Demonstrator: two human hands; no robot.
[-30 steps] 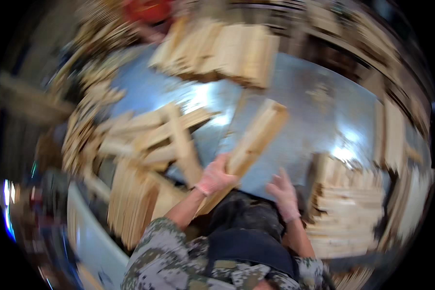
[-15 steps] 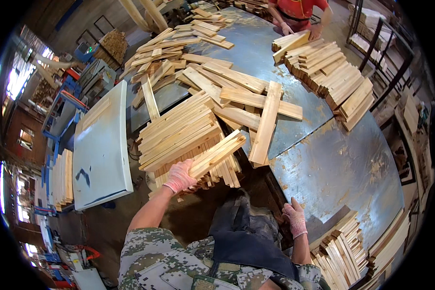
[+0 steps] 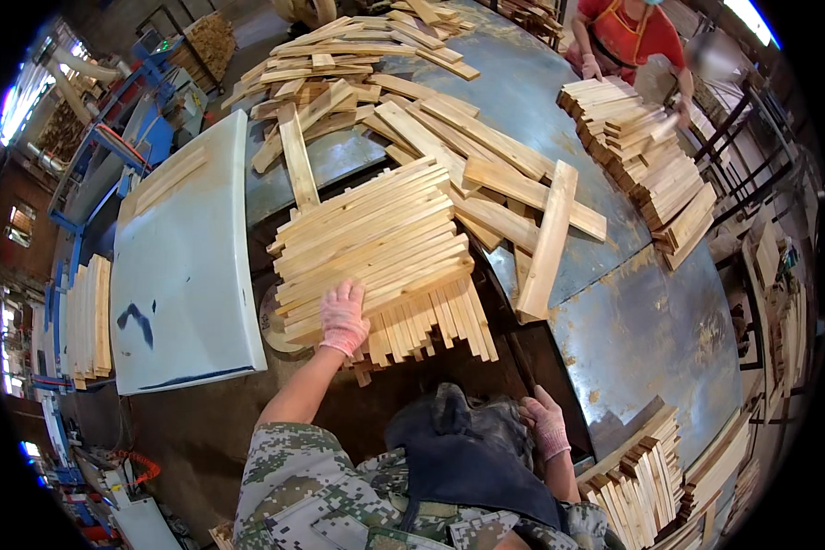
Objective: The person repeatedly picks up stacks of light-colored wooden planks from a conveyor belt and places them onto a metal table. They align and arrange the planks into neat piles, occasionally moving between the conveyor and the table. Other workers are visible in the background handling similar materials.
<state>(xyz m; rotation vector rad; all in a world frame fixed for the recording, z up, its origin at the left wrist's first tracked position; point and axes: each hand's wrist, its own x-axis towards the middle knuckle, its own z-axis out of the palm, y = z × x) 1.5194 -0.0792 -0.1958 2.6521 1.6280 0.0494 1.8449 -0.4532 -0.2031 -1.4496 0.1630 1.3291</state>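
Observation:
My left hand, in a light pinkish glove, lies against the near edge of a stack of wooden strips, its fingers extended over the top strips and gripping none. The top layer runs side to side; beneath it, a layer of strips points toward me with uneven ends. My right hand, gloved alike, hovers by the near edge of the metal table, some fingers extended and some bent, with nothing visible in it. Loose boards lie crossed just right of the stack.
A heap of loose boards covers the far table. Across it, a person in red handles a long row of boards. More strips stand at my lower right. A pale panel is on the left, machines behind it.
The strips that my left hand held above the stack now lie on its near edge, and that hand has let go. My view has shifted. The other person's board has been lowered.

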